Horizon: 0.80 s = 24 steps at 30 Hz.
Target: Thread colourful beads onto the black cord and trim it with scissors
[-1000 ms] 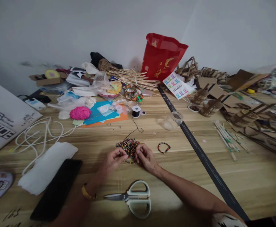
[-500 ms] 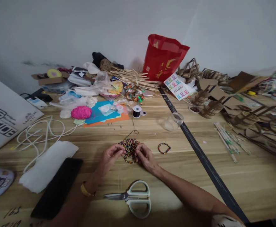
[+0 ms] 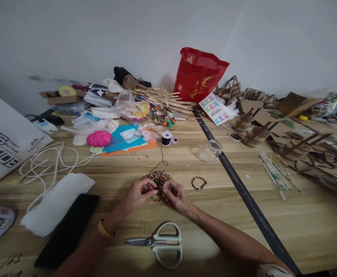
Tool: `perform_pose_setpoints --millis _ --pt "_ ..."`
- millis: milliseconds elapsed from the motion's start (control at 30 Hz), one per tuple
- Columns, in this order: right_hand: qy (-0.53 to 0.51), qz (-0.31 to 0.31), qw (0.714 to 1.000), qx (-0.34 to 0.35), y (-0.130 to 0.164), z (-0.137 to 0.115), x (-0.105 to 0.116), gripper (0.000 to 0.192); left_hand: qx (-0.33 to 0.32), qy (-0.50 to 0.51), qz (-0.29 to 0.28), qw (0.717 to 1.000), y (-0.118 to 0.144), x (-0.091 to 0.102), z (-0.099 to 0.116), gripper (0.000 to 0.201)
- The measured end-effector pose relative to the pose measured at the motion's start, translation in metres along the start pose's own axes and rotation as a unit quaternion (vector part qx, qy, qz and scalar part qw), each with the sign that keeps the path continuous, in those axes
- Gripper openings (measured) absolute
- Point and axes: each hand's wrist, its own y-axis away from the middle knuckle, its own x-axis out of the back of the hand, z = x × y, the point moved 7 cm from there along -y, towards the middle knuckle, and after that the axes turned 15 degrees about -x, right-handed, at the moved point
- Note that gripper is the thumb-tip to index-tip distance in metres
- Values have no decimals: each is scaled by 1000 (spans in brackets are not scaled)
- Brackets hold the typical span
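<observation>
Head view, hands (image 3: 156, 194) at bead pile (image 3: 156, 178), scissors (image 3: 161, 244) near.

Scissors (image 3: 159, 243) bottom center, black phone (image 3: 67, 231) and white cloth (image 3: 57, 204) lower left. Pink yarn ball (image 3: 99, 138) and white cord (image 3: 47, 161) left of center. Red bag (image 3: 198, 75) top center against wall. Cardboard scraps (image 3: 272, 111) upper right. Clear jar (image 3: 210, 150) center.

The pile of beads (image 3: 156, 177) lies mid-table (image 3: 272, 215), with the scissors (image 3: 159, 244) in front of it, a bracelet (image 3: 198, 182) to its right, and the spool of thread (image 3: 166, 138) behind it. The phone (image 3: 67, 231) lies front left.
</observation>
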Motion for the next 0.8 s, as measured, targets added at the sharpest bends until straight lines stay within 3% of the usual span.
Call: perform_pose_setpoints --millis 267,367,567,800 --pt "16 -32 999 -18 4 -15 -7 38 -24 -41 -108 993 -1 -16 27 4" --pt "19 -44 999 -17 6 -19 -9 38 -44 -27 -129 990 -4 -17 34 11" --pt "-15 -62 997 -30 9 -27 -9 37 -97 31 -72 992 -11 -13 43 19" --pt "121 -41 992 12 17 -46 -5 32 -54 68 -51 995 -3 -22 28 23"
